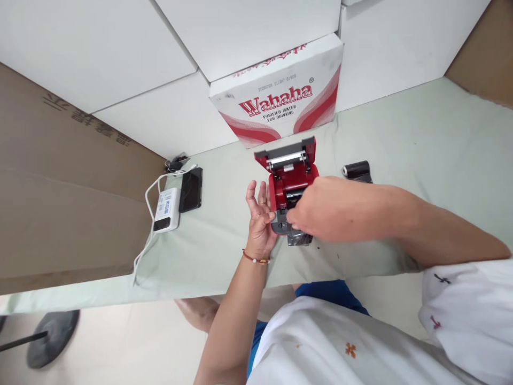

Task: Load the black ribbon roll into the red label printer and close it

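A red and grey device that looks like a label printer (280, 185) is in the middle of the table with its hinged lid raised. A dark roller or roll shows inside it. At its left side is my left hand (261, 230), the thumb pressed on the grey front corner and some fingers stretched up beside the body. My right hand (320, 209) reaches over from the right, its fingers closed at the front opening; what they pinch is hidden. A shiny black strip (300, 240) hangs out below the front edge.
A black roll (356, 170) lies to the right, partly behind my forearm. On the left are a white power bank (167, 209) with a cable and a black phone (191, 190). A Wahaha carton (276, 99) stands behind; a brown cardboard box (72, 192) borders the left.
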Action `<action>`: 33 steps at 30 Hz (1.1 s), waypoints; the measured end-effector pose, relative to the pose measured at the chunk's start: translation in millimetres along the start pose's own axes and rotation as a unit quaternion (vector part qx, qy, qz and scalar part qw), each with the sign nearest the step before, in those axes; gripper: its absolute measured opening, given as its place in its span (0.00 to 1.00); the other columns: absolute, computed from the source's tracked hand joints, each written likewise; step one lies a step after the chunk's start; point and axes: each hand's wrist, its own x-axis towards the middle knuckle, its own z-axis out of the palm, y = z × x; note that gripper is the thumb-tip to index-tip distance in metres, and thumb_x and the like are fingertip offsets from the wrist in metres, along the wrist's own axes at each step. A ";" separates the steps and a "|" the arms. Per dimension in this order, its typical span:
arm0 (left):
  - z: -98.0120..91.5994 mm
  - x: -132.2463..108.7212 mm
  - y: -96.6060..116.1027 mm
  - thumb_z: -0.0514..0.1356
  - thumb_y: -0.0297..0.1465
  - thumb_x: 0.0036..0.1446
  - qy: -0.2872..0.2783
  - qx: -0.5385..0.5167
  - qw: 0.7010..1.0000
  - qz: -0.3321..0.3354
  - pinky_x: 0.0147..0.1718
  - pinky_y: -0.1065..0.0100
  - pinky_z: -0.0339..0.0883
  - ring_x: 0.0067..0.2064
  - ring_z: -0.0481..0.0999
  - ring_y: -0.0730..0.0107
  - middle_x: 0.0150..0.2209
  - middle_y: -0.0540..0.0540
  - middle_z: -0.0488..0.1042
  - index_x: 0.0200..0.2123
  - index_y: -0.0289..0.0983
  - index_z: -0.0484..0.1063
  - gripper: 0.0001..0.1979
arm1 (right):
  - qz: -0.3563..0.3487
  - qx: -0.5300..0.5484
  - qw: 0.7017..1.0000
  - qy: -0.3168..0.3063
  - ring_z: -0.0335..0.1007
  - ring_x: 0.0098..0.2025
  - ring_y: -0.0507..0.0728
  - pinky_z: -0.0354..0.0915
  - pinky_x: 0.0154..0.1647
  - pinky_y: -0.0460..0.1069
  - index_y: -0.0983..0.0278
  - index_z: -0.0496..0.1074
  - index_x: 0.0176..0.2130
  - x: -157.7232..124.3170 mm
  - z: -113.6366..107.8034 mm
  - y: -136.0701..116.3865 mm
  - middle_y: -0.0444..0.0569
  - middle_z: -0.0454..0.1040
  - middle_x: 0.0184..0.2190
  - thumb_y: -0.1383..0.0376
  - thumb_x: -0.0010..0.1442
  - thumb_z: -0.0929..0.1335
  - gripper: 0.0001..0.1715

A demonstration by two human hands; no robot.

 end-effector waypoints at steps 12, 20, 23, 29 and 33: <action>2.1 -1.1 -4.8 0.74 0.41 0.51 -0.004 0.028 1.000 0.012 0.70 0.53 0.64 0.75 0.61 0.52 0.73 0.48 0.63 0.63 0.54 0.68 0.36 | 0.158 0.002 0.987 -0.008 0.82 0.44 0.63 0.67 0.38 0.51 0.66 0.83 0.45 46.6 33.5 36.0 0.62 0.85 0.40 0.68 0.64 0.67 0.15; 4.2 -1.8 -4.4 0.73 0.42 0.53 -0.001 0.038 0.999 0.023 0.69 0.54 0.63 0.72 0.65 0.53 0.70 0.48 0.66 0.61 0.52 0.70 0.32 | 0.136 0.011 0.991 0.012 0.81 0.42 0.63 0.62 0.34 0.50 0.64 0.82 0.50 28.7 14.8 28.6 0.58 0.85 0.43 0.65 0.65 0.69 0.16; 6.2 -1.9 -3.5 0.73 0.42 0.52 0.000 0.026 0.999 0.022 0.66 0.56 0.65 0.69 0.68 0.54 0.67 0.47 0.69 0.59 0.50 0.71 0.32 | 0.098 0.036 0.993 0.051 0.79 0.41 0.60 0.62 0.36 0.50 0.61 0.82 0.53 -1.6 -7.3 38.9 0.51 0.85 0.42 0.62 0.68 0.69 0.17; 8.7 -1.2 -1.7 0.74 0.42 0.50 0.002 0.004 1.000 0.014 0.62 0.58 0.68 0.65 0.71 0.55 0.62 0.46 0.72 0.57 0.48 0.74 0.31 | 0.154 0.060 0.984 0.069 0.77 0.38 0.55 0.63 0.40 0.51 0.62 0.82 0.56 -42.4 -9.2 115.1 0.48 0.85 0.43 0.58 0.68 0.70 0.20; 8.8 -1.3 -0.4 0.74 0.42 0.50 0.008 0.009 1.000 0.015 0.60 0.59 0.69 0.63 0.72 0.56 0.61 0.46 0.73 0.57 0.48 0.74 0.30 | 0.214 0.047 0.976 -0.022 0.78 0.38 0.55 0.62 0.39 0.51 0.66 0.84 0.53 -20.0 11.3 135.9 0.51 0.86 0.43 0.58 0.68 0.70 0.20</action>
